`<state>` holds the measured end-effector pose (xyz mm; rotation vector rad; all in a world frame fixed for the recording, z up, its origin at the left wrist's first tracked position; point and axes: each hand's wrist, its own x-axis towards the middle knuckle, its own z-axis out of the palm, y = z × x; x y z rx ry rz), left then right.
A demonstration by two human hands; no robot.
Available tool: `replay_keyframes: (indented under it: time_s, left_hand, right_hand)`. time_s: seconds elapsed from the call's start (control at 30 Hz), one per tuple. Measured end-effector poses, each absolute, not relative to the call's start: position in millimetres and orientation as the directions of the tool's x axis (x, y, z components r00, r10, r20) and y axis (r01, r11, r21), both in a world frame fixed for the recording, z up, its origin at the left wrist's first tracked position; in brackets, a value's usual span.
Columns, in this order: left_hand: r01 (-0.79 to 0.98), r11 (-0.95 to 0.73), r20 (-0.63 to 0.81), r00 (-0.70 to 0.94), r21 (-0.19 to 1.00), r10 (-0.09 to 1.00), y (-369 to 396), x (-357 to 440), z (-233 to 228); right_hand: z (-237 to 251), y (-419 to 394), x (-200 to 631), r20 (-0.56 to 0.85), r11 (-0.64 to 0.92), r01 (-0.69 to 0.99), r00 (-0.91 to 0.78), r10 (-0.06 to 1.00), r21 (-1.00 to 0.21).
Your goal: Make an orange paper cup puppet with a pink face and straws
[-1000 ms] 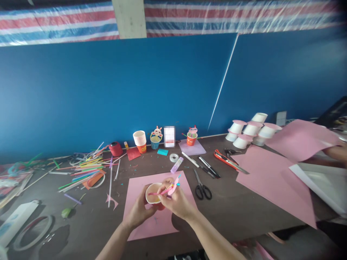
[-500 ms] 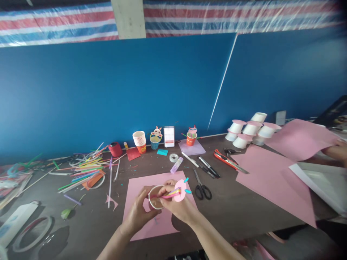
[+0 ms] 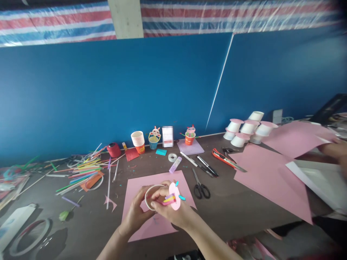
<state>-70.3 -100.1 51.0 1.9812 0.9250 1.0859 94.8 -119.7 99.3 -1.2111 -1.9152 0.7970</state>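
Note:
My left hand (image 3: 135, 213) holds a small paper cup (image 3: 150, 195) by its side, tilted so its white rim faces me. My right hand (image 3: 173, 213) pinches a pink paper disc (image 3: 175, 195) with coloured straw pieces and small blue bits stuck to it, pressed against the cup's rim. Both hands hover over a pink paper sheet (image 3: 141, 224) lying on the dark table (image 3: 89, 224).
Black scissors (image 3: 201, 187) lie right of the sheet, pens and an orange cutter (image 3: 223, 160) beyond. Coloured straws (image 3: 81, 169) are piled at the left, tape rolls (image 3: 29, 234) at near left. Stacked cups (image 3: 138, 141), white cups (image 3: 244, 128) and large pink sheets (image 3: 265, 173) stand farther off. Another person's hand (image 3: 334, 150) is at the right edge.
The cup has tilted from upright toward me. The pink disc with straws has turned to face me and sits lower against the rim. The view has shifted slightly.

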Motion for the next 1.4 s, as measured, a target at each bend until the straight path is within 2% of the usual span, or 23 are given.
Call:
replay_keyframes:
  time_s: [0.1, 0.2, 0.3, 0.37, 0.5, 0.8, 1.0, 1.1, 1.27, 1.4]
  left_hand:
    - [0.248, -0.5, 0.386, 0.391, 0.83, 0.835, -100.1, -71.1, 48.8]
    - [0.212, -0.398, 0.293, 0.398, 0.893, 0.87, -101.8, -73.3, 46.5]
    - [0.052, -0.2, 0.155, 0.454, 0.978, 0.877, -104.4, -75.4, 42.3]
    - [-0.073, -0.103, 0.125, 0.46, 0.992, 0.879, -105.3, -75.0, 38.7]
    - [-0.169, -0.086, 0.145, 0.372, 0.982, 0.917, -103.9, -68.9, 34.4]
    - [0.044, -0.137, 0.132, 0.109, 0.99, 0.985, -96.0, -64.1, 38.1]
    - [0.229, -0.18, 0.163, 0.09, 0.957, 0.982, -88.9, -70.0, 47.3]
    - [0.33, -0.199, 0.171, 0.114, 0.923, 0.979, -87.3, -72.2, 52.4]
    - [0.426, -0.235, 0.186, 0.155, 0.874, 0.97, -85.2, -73.1, 55.1]
    - [0.478, -0.289, 0.24, 0.162, 0.83, 0.957, -82.5, -74.3, 52.7]
  right_hand:
    - [104.2, -121.9, 93.0, 0.274, 0.404, 0.542, -0.306, 0.912, -0.737]
    - [104.7, -124.2, 90.9, 0.297, 0.427, 0.578, -0.31, 0.903, -0.695]
    - [99.4, -125.4, 87.2, 0.331, 0.425, 0.611, -0.268, 0.905, -0.668]
    - [95.3, -125.5, 85.0, 0.334, 0.417, 0.626, -0.253, 0.908, -0.659]
    - [92.9, -126.3, 85.1, 0.286, 0.43, 0.603, -0.324, 0.902, -0.672]
    - [92.6, -128.4, 96.2, 0.177, 0.505, 0.516, -0.557, 0.811, -0.691]
    - [89.0, -120.4, 108.1, 0.081, 0.468, 0.418, -0.672, 0.736, -0.779]
    - [91.6, -117.5, 109.6, 0.069, 0.417, 0.401, -0.649, 0.758, -0.816]
    - [90.7, -116.5, 102.8, 0.075, 0.308, 0.392, -0.508, 0.858, -0.867]
    - [86.7, -114.6, 96.9, 0.116, 0.304, 0.387, -0.439, 0.891, -0.871]
